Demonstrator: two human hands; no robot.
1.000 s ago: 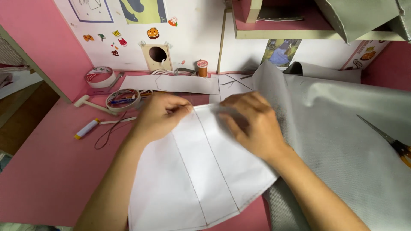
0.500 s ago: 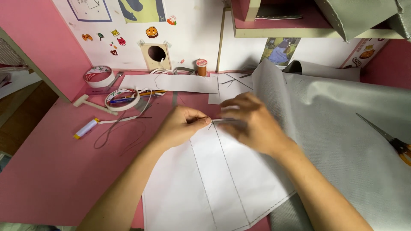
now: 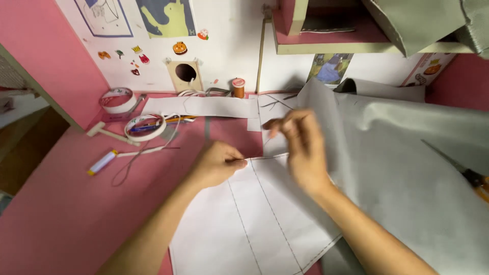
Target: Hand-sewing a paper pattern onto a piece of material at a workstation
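- The left hand (image 3: 216, 165) rests on the top corner of the white paper pattern (image 3: 254, 219). Its fingers are curled in tight and pinch the paper's edge.
- The paper pattern lies flat on the pink surface (image 3: 61, 219), partly over the grey cloth (image 3: 407, 168). It has dashed lines drawn on it.
- The right hand (image 3: 303, 147) is lifted just above the paper and the cloth. It looks blurry. Its fingers are bent and close together, but I cannot tell if they hold something small.
- The paper could slide or crease, I think, if the left hand lets go or pulls too hard. Then the lines would not sit right on the cloth.
- The scissors (image 3: 466, 173) lie on the cloth, near the right arm. A bump from the arm could push them or poke the skin.
- The spool of thread (image 3: 238, 87) stands at the back and could roll away if knocked.
- The scissors are cut off at the edge of the picture. The bottom of the paper is cut off too.
- Part of the cloth hides under the paper and the right arm.
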